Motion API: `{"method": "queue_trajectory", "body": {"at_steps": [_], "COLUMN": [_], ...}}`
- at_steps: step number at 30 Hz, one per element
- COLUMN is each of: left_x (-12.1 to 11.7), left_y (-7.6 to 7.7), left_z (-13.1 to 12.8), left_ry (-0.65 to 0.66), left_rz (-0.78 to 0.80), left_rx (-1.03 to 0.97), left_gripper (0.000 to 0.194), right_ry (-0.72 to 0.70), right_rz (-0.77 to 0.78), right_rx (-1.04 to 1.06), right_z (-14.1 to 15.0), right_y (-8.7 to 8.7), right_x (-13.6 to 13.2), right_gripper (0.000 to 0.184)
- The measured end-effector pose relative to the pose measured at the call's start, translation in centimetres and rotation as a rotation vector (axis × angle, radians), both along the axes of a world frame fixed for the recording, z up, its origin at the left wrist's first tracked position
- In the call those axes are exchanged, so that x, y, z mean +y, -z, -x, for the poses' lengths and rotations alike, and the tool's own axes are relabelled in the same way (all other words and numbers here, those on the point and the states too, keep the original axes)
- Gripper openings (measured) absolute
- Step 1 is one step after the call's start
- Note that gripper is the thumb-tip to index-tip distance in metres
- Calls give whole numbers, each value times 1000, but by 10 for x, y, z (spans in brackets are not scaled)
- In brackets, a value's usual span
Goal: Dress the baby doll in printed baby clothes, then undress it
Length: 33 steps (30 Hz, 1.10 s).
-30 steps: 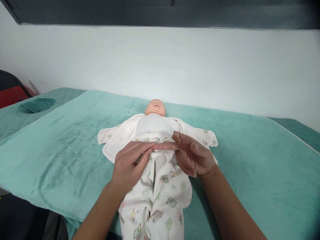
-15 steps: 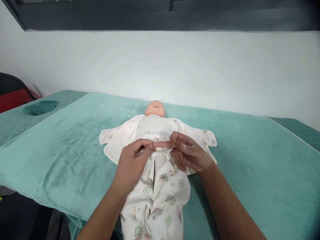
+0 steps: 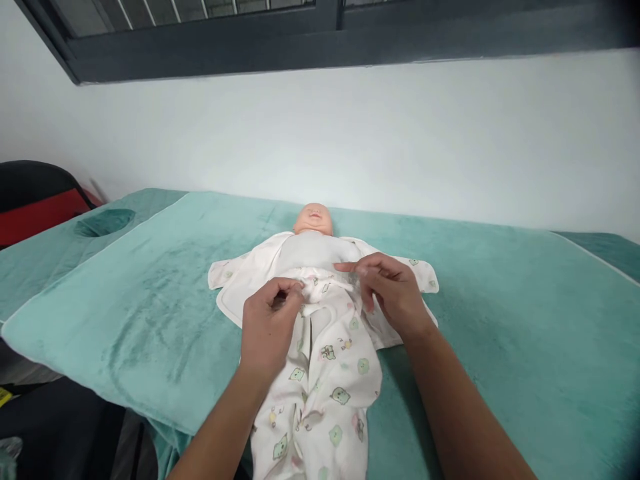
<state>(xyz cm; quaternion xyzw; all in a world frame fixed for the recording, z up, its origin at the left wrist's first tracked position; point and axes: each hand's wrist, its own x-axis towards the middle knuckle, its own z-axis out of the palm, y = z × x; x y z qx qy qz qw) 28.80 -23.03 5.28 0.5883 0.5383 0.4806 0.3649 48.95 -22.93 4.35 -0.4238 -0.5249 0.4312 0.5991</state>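
Note:
A baby doll (image 3: 314,220) lies on its back, its head toward the wall. Its white jacket (image 3: 250,267) is spread open under it, sleeves out to both sides. White pants (image 3: 340,373) with green animal prints cover its legs, the waistband up at the belly. My left hand (image 3: 270,323) is closed in a pinch at the left end of the waistband; what lies between thumb and fingertips cannot be made out. Over the right side of the waist hovers my right hand (image 3: 393,290), index finger stretched out, the other fingers loosely bent, with nothing seen in it.
A green plush cover (image 3: 150,300) spreads over the table beneath the doll. At its far left is a round hole (image 3: 105,223). A black and red chair (image 3: 40,200) stands beyond the left end. Behind rises a white wall (image 3: 350,140) with a dark window frame (image 3: 225,53).
My right hand has drawn away from my left fingertips, up and to the right, and turned palm down. My left hand stays pinched by the waistband. The view has tilted slightly.

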Motion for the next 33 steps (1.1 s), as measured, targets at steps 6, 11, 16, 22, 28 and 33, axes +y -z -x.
{"method": "queue_trajectory", "body": {"at_steps": [6, 11, 16, 22, 28, 33], "left_x": [15, 37, 57, 79, 96, 116], "left_y": [13, 19, 1, -30, -38, -24], "left_z": [13, 25, 36, 46, 49, 29], "left_ry": [-26, 77, 377, 755, 797, 593], "left_rz": [-182, -213, -65, 43, 35, -90], "left_rx": [113, 275, 331, 511, 517, 439], "left_gripper": [16, 18, 15, 28, 30, 26], "right_ry": [239, 82, -23, -131, -111, 23], "right_rz": [57, -101, -65, -133, -100, -157], "right_rx": [-282, -475, -557, -625, -707, -900], "right_z": [1, 7, 1, 5, 9, 6], "right_y": [9, 10, 5, 2, 1, -1], "right_x": [14, 13, 12, 15, 23, 38], "right_gripper": [12, 13, 18, 14, 19, 21]}}
